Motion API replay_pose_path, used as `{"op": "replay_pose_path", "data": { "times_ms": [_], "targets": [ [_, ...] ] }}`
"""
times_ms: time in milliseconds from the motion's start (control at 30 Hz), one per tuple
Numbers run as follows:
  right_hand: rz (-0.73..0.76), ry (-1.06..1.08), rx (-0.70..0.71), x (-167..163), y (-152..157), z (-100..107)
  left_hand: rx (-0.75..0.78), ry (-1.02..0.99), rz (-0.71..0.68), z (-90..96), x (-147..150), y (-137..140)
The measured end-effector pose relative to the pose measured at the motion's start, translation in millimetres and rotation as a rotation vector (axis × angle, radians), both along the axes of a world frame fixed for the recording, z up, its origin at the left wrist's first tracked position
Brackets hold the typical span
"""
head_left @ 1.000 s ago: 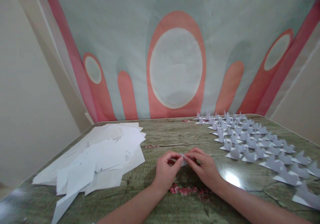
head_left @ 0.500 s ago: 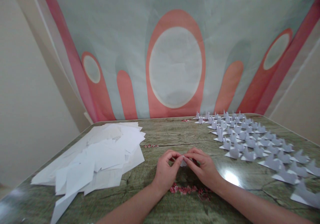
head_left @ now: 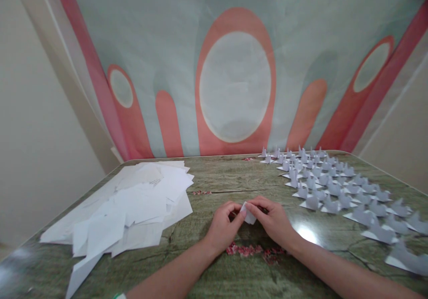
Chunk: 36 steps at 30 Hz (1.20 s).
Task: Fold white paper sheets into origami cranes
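A small folded piece of white paper (head_left: 249, 217) is held up between my two hands, just above the table in front of me. My left hand (head_left: 224, 225) pinches its left edge with thumb and forefinger. On the other side, my right hand (head_left: 271, 221) grips its upper right part, fingers bent over it. Part of the paper hides behind my fingertips, so its full fold cannot be made out. To the right stand rows of folded white paper cranes (head_left: 334, 191). A loose heap of white paper sheets (head_left: 143, 205) spreads over the left side.
The table (head_left: 230, 178) has a wood-grain top with printed pink flowers (head_left: 245, 249) near my wrists. Behind its far edge hangs a grey-green backdrop (head_left: 234, 85) with coral arches. Pale walls flank both sides.
The folded paper shows more between my hands and has tilted. My right fingers have shifted on it, and both hands stay in nearly the same place. The view has moved slightly.
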State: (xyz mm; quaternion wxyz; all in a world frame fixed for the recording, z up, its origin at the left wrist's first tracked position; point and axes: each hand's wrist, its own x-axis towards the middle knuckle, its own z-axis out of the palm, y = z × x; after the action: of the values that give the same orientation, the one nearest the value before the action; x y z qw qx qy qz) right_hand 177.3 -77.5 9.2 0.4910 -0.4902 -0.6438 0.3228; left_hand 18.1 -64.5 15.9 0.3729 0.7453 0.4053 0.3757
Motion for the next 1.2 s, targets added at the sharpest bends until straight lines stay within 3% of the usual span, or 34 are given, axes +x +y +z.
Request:
{"op": "replay_pose_path", "data": {
  "times_ms": [167, 333, 700, 833, 933, 1100, 1200],
  "targets": [
    [0.003, 0.071, -0.056, 1, 2, -2, 0.043, -0.039, 0.024, -0.8, -2, 2],
    [0.040, 0.174, -0.116, 1, 2, -3, -0.006, -0.072, -0.023, 0.4, -2, 2],
    [0.069, 0.194, -0.139, 1, 3, -2, -0.078, -0.076, 0.161, -5.9, 0, 3],
    [0.105, 0.183, -0.134, 1, 3, -4, -0.059, -0.089, 0.159, -6.2, 0, 3],
    [0.088, 0.116, -0.093, 2, 3, -3, -0.043, -0.078, 0.157, -3.6, 2, 2],
    [-0.012, -0.100, 0.097, 2, 2, -1, 0.023, -0.033, 0.173, 3.8, 4, -2],
    [-0.004, -0.104, 0.131, 3, 3, -1, 0.046, -0.026, 0.169, 4.1, 4, -3]
  ]
}}
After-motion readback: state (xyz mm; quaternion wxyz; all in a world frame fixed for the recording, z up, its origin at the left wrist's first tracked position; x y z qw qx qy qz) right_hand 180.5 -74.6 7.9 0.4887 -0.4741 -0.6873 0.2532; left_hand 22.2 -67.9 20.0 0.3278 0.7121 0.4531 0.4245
